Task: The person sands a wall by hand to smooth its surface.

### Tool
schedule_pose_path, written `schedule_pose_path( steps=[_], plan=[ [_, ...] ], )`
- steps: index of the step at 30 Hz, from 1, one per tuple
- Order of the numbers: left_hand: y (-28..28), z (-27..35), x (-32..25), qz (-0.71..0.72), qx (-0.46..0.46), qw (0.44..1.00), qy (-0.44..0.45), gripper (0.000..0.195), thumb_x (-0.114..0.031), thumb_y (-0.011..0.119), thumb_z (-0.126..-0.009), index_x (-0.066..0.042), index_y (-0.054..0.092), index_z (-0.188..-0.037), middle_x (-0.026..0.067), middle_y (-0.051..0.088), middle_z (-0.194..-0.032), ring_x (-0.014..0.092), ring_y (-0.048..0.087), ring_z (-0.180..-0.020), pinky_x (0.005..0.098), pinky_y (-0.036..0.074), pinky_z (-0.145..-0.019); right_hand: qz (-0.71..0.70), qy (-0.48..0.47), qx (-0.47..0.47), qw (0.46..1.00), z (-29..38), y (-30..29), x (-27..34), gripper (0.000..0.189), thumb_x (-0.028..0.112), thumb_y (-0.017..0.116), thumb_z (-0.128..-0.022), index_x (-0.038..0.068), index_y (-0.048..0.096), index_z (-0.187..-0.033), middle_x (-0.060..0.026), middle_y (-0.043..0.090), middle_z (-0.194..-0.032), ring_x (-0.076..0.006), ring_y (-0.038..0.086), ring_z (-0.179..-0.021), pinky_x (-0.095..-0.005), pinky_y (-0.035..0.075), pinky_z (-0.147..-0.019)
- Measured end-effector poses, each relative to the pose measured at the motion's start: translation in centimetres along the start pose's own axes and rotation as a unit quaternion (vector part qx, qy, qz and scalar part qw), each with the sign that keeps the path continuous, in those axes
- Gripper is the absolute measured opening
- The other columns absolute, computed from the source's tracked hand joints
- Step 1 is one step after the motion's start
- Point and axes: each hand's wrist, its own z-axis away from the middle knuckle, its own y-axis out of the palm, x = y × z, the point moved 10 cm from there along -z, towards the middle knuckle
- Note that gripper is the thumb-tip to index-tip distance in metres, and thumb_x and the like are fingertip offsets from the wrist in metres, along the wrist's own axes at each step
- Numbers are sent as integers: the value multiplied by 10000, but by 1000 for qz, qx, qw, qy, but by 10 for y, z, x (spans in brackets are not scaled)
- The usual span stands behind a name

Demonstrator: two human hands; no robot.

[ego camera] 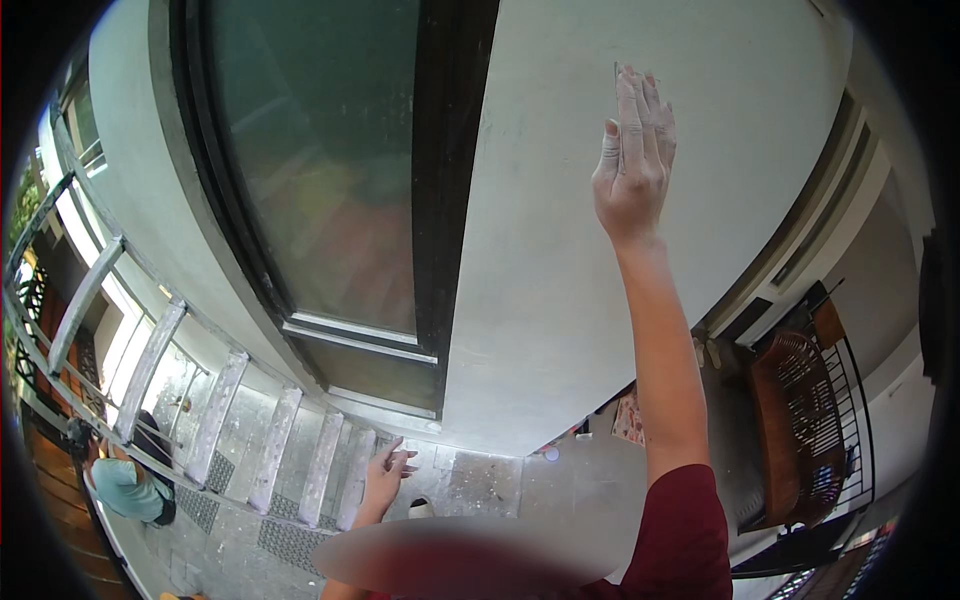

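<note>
My right hand (634,154), coated in white dust, is raised high and lies flat against the pale wall (540,285). Thin edges of a sheet (618,76), which looks like sandpaper, show beside its fingertips; the palm hides the remainder. Low on the left, my left hand (388,474) is empty with its fingers apart, below the corner of a dark-framed window (322,172) and near the upper steps of a metal ladder (274,450).
The dusty ladder runs along the left wall. Beyond it a person (127,480) in a light-blue shirt is low on the tiled floor (480,480). At right stand a wooden bench (780,435) and a black metal railing (862,420). Dark trim (795,217) edges the wall's right side.
</note>
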Motion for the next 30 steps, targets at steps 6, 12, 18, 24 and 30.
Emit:
schedule_pose_path(
  steps=[6, 12, 18, 24, 30],
  plan=[
    [-15, -69, -23, -22, 23, 999, 27, 431, -144, 541, -1055, 17, 513, -1453, 161, 735, -1154, 184, 730, -867, 294, 586, -768, 197, 70, 82, 974, 75, 78, 25, 539, 180, 526, -1002, 184, 460, -1537, 17, 398, -1631, -220, 338, -1521, -527, 181, -1264],
    [15, -108, -45, -97, 126, 987, 30, 394, -189, 574, -1054, 29, 590, -1383, 134, 744, -1157, 193, 731, -889, 292, 578, -791, 172, -189, 284, 924, 217, 111, 84, 606, 210, 542, -967, 258, 418, -1558, 45, 404, -1624, -161, 359, -1504, -496, 155, -1293],
    [10, -98, -10, -58, 157, 985, -40, 385, -190, 575, -1057, 16, 595, -1382, 130, 731, -1193, 169, 726, -903, 282, 570, -796, 192, 62, 38, 979, 98, 32, -39, 505, 191, 482, -1031, 162, 472, -1535, -85, 444, -1599, -298, 379, -1495, -505, 208, -1240],
    [2, -110, -33, -67, 129, 989, -4, 345, -175, 576, -1061, 16, 614, -1346, 129, 733, -1130, 157, 709, -912, 293, 579, -825, 219, 195, -17, 956, 174, 53, 3, 521, 205, 440, -1042, 35, 441, -1534, -180, 381, -1621, -370, 291, -1531, -561, 148, -1241],
    [65, -143, -242, -79, 166, 950, 251, 291, -159, 624, -1037, 28, 657, -1259, 105, 736, -1007, 142, 692, -921, 293, 567, -829, 205, 78, 283, 934, 393, 129, 116, 643, 210, 598, -945, 248, 422, -1562, -23, 340, -1661, -217, 242, -1564, -615, 53, -1246]
  ],
)
